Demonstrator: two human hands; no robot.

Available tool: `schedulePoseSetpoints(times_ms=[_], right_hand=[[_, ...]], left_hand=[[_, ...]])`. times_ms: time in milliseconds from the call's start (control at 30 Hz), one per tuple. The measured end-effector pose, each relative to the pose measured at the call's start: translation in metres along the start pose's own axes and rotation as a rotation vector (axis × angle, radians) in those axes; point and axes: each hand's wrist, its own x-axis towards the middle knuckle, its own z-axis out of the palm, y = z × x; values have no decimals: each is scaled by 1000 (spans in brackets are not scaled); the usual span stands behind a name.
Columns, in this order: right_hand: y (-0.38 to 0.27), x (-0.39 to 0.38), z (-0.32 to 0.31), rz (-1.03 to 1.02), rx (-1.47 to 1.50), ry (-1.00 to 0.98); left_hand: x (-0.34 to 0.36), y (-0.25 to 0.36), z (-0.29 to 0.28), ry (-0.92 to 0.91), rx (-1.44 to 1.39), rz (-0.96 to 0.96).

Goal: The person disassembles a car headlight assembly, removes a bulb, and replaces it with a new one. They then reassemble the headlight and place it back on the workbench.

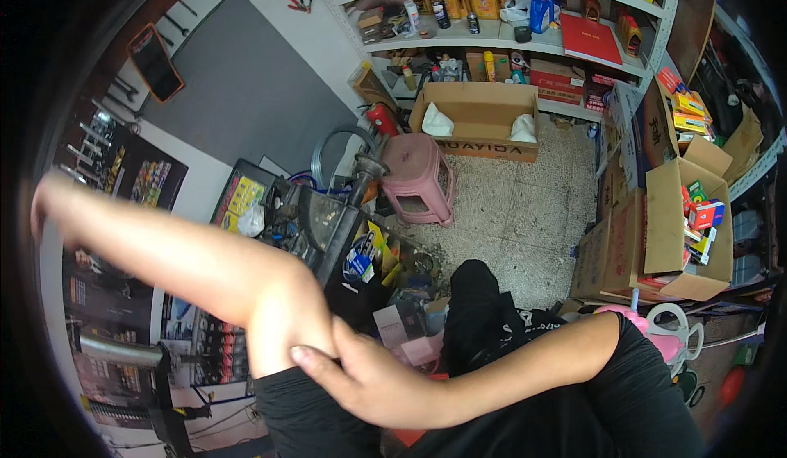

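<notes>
My left arm stretches across to the far left, where my left hand point(51, 200) is blurred and cut by the dark rim, beside a wall hung with tools and packaged goods; its fingers cannot be made out. My right hand point(373, 380) is wrapped round my left arm point(295, 315) just below the elbow, near the black sleeve, with the thumb on top. Beyond the arms are a dark metal bench fixture point(324, 220), a coil of grey wire or hose point(328, 151) and a pink plastic stool point(406, 171).
Shelving point(512, 40) with bottles and boxes lines the back. An open carton point(475, 114) with white bags sits on the speckled floor point(516, 204). Stacked cartons point(615, 241) and a box of small colourful packages point(697, 220) crowd the right. A red extinguisher point(381, 119) stands behind the stool.
</notes>
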Motion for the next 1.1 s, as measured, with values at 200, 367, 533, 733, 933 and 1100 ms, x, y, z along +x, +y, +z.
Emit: schedulePoseSetpoints(times_ms=[200, 367, 533, 733, 933, 1100], right_hand=[[-43, 72, -9, -106, -1, 88], [-50, 139, -60, 4, -144, 140], [-51, 215, -109, 19, -103, 221], [-63, 285, -175, 134, -194, 288], [-76, 324, -251, 132, -148, 336], [-64, 350, -336, 135, 111, 242]], left_hand=[[141, 146, -273, 476, 222, 199], [107, 226, -495, 724, 142, 661], [97, 219, -596, 817, 116, 965], [125, 180, -699, 861, 235, 869], [123, 164, -813, 962, 262, 715], [104, 181, -892, 971, 511, 477]])
